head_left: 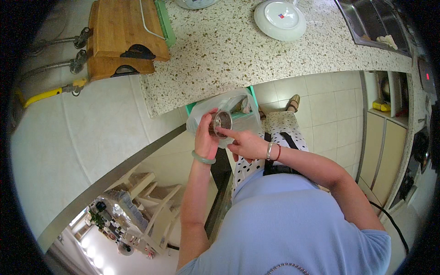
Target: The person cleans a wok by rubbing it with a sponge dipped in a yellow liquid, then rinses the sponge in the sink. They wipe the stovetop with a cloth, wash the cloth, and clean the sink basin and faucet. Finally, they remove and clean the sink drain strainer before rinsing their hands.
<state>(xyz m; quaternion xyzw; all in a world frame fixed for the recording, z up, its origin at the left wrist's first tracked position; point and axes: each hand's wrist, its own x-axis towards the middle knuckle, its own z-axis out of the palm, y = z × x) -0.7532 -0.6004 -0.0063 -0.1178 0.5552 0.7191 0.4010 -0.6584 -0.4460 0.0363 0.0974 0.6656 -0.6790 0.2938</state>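
Observation:
My left hand (pixel 205 137) is closed around a small clear cup (pixel 223 120), which is tilted so that its round mouth shows. Dark and pale bits lie inside it; I cannot tell what they are. The index finger of my right hand (pixel 250 145) stretches out to the cup's near rim, while its other fingers are loosely bent and hold nothing. Below the cup stands a green trash bin (pixel 253 97) lined with a translucent plastic bag (pixel 201 110), with some waste (pixel 243 106) in it.
The speckled countertop (pixel 211 50) overhangs the bin. On it are an upturned white plate (pixel 280 20) and wooden cutting boards (pixel 126 32) beside a green rack (pixel 165 23). A sink (pixel 380 23) is at the far right, and open shelves (pixel 389 94) with cabinet doors are below the right-hand counter.

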